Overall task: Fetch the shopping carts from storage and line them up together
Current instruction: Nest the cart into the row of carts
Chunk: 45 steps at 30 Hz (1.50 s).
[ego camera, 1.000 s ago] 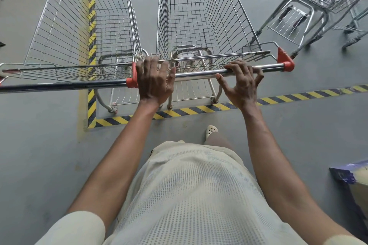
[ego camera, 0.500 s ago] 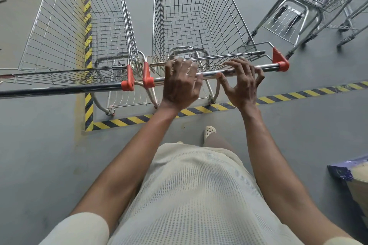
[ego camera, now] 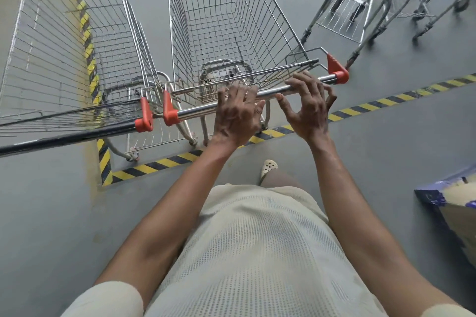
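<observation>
Silver carts [ego camera: 257, 20], orange caps [ego camera: 337, 72]; yellow-black striped tape [ego camera: 386, 100]; box [ego camera: 432, 197] edge seemingly blue.

cream open-weave mesh top [ego camera: 257, 252] with short sleeves, matching shorts, perforated cream clog [ego camera: 268, 167]

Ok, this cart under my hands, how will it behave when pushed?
The cart likely rolls easily: small casters on smooth floor. Empty and wire-built, so probably light. It may swerve toward the neighbouring cart close on its left.
</observation>
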Each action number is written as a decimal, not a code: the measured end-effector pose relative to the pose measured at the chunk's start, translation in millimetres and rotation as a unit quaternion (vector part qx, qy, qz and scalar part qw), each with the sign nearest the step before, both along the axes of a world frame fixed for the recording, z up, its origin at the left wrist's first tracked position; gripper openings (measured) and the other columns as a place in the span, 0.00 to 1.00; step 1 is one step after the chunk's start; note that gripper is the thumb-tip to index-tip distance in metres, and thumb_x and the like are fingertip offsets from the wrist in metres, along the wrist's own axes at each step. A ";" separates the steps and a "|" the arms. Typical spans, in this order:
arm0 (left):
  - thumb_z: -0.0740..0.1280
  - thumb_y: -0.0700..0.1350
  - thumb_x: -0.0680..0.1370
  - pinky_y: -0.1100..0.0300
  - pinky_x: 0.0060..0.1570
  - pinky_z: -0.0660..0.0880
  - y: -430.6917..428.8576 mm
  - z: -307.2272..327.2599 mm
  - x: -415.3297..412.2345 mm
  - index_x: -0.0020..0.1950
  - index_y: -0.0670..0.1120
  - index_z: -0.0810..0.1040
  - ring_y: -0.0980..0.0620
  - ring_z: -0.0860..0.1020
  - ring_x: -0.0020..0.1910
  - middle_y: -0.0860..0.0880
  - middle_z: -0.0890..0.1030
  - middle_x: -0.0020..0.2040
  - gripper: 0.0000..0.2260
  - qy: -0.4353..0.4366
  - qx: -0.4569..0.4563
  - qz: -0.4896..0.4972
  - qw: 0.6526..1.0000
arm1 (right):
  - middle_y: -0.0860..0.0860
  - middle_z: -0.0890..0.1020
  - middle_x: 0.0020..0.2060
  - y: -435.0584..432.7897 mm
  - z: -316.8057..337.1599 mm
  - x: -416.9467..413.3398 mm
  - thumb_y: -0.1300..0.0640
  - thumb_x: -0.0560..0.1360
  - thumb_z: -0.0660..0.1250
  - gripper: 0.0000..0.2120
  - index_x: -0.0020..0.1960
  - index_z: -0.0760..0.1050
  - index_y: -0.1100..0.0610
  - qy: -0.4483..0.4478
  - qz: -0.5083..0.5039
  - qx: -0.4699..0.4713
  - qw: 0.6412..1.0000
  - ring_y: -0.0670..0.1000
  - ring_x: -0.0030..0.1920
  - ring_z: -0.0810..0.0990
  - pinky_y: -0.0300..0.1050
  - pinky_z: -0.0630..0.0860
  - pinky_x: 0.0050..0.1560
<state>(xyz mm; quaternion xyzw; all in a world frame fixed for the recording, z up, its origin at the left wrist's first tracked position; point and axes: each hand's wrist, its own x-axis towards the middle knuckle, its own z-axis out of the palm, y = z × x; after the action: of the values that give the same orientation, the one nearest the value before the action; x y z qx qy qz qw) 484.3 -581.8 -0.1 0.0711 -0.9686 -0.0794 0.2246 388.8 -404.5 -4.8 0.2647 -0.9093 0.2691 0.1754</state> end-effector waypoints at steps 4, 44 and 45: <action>0.61 0.54 0.83 0.45 0.60 0.68 34.6 22.0 -29.4 0.65 0.44 0.79 0.43 0.77 0.58 0.45 0.82 0.58 0.18 0.042 0.035 -0.028 0.998 | 0.45 0.77 0.68 37.9 6.6 -14.6 0.39 0.79 0.67 0.17 0.62 0.80 0.48 -0.004 -0.072 -0.004 0.997 0.49 0.74 0.70 0.56 0.60 0.68; 0.62 0.51 0.82 0.50 0.58 0.64 345.1 13.6 -680.5 0.60 0.48 0.80 0.43 0.75 0.59 0.48 0.82 0.54 0.12 -0.019 0.152 -0.171 0.973 | 0.41 0.79 0.64 351.3 3.8 -565.4 0.41 0.78 0.67 0.14 0.61 0.79 0.43 -0.140 -0.237 -0.088 0.957 0.46 0.70 0.73 0.50 0.58 0.61; 0.63 0.51 0.82 0.49 0.58 0.65 340.2 18.8 -704.0 0.60 0.47 0.80 0.43 0.74 0.59 0.47 0.81 0.54 0.12 -0.018 0.144 -0.171 0.975 | 0.41 0.79 0.64 346.6 8.1 -585.3 0.41 0.78 0.68 0.14 0.61 0.79 0.43 -0.134 -0.236 -0.090 0.958 0.46 0.70 0.73 0.52 0.60 0.61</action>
<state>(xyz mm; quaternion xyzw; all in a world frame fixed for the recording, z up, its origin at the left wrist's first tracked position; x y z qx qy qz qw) -219.6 -241.6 18.7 -0.0631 -0.9486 -0.2538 0.1780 -196.5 -57.9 3.3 -0.0127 -0.9331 0.3337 0.1333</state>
